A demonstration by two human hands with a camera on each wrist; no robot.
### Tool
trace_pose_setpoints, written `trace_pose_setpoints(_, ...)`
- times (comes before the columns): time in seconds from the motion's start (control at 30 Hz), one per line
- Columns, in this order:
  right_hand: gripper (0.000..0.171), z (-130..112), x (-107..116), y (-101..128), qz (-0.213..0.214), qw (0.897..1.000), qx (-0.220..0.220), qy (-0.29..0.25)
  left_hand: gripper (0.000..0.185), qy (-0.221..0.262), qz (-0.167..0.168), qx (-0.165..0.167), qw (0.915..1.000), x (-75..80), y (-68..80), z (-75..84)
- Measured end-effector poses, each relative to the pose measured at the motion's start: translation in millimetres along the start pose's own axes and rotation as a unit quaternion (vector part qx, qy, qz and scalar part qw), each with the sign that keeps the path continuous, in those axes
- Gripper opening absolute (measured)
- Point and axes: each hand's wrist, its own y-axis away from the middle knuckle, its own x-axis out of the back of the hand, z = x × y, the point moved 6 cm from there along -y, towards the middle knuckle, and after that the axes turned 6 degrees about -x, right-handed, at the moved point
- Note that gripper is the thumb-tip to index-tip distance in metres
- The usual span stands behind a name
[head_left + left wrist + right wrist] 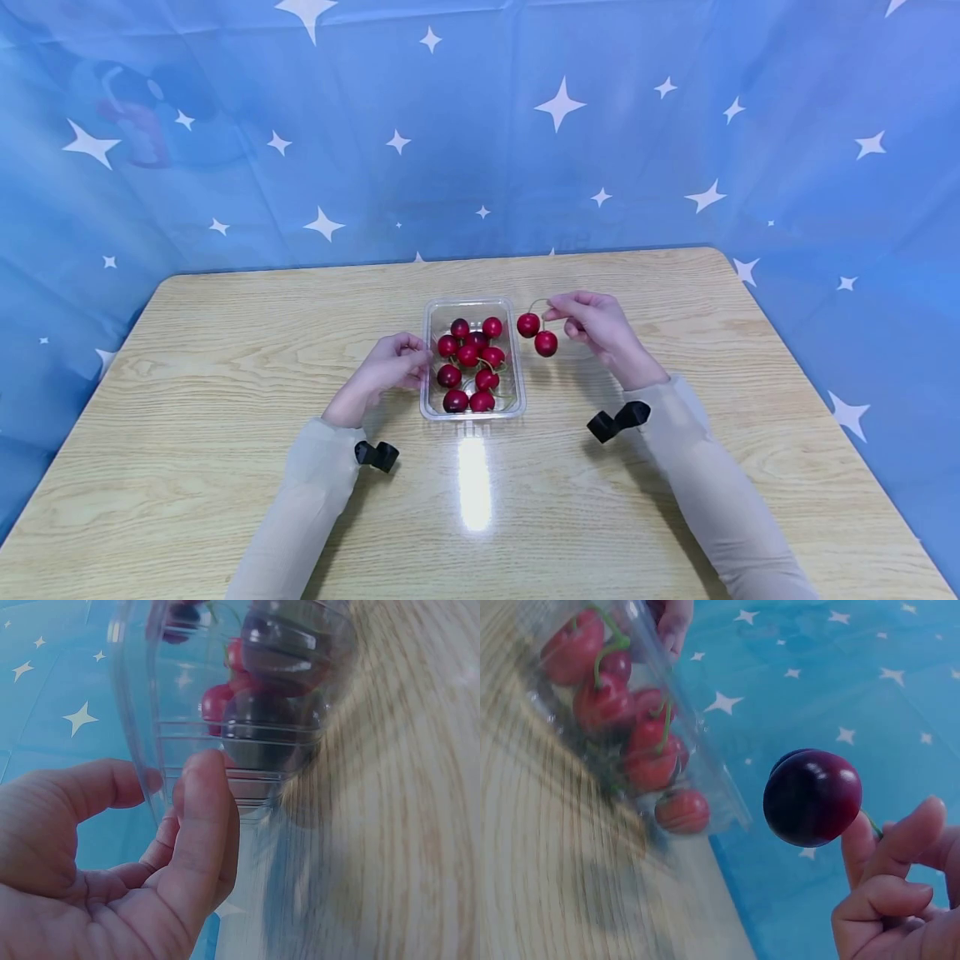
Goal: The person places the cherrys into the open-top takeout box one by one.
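A clear plastic container (472, 414) holding several dark red cherries (467, 356) stands on the table. My left hand (396, 362) grips its left side; in the left wrist view the thumb (120, 784) is at the rim and the fingers (202, 802) lie along the outer wall. Off the container's right side, my right hand (588, 321) pinches the stems of two cherries (546, 343), which dangle above the table. In the right wrist view one dark cherry (812, 798) hangs from the fingertips and mostly hides the other.
The wooden table (225, 467) has light grain and ends at a far edge before a blue star-patterned cloth (480, 150). Black wrist mounts (618, 422) stick out from both sleeves.
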Motion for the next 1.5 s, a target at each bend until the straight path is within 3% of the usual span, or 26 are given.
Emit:
trace_pose_setpoints(1.2, 0.01, 9.1, -57.6, 14.4, -0.064, 0.998, 0.023, 0.018, 0.014, -0.002, 0.004, -0.003, 1.0, 0.8, 0.3, 0.3)
trace_pose_setpoints(1.5, 0.008, 13.4, -64.5, 13.8, -0.054, 0.997, 0.027, 0.04, 0.015, 0.004, 0.001, -0.005, 1.0, 1.5, -1.2, -0.6)
